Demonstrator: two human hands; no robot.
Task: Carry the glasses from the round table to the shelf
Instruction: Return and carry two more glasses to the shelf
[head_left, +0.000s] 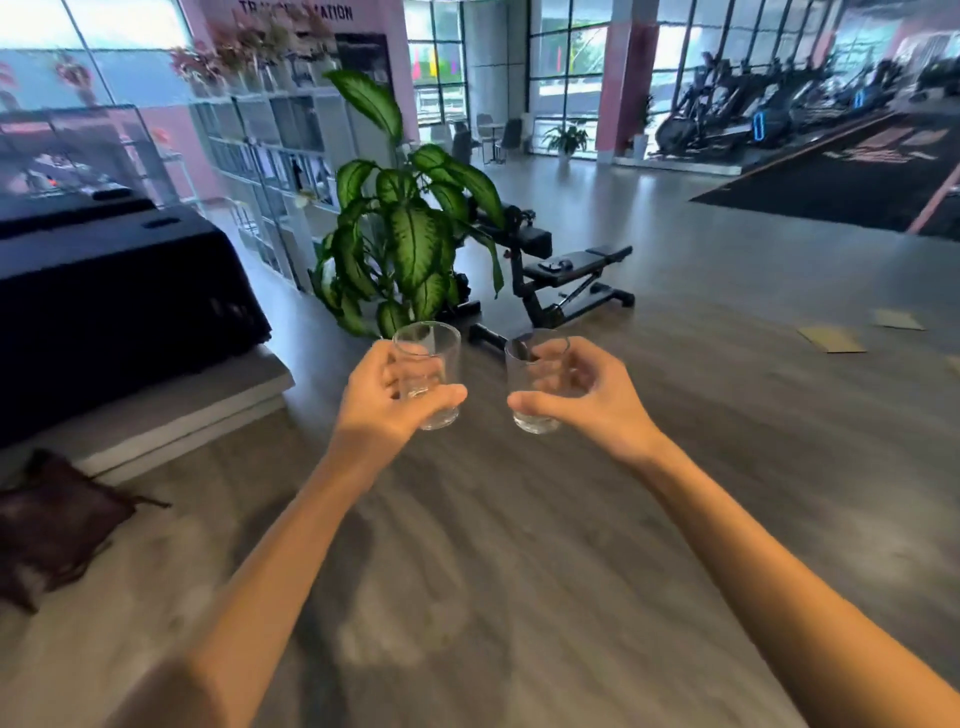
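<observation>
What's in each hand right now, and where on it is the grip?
Left hand holds a glass, right hand holds another glass; each grip wraps the side, around the lower half.

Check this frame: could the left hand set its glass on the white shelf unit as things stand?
Probably not yet. The left hand grips its glass over open floor, and the shelf unit stands well beyond, behind the potted plant.

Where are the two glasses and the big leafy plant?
Left glass (429, 375), head view: on its clear side wall.
Right glass (531, 385), head view: on its side wall.
Plant (413, 240), head view: on a striped leaf.
</observation>
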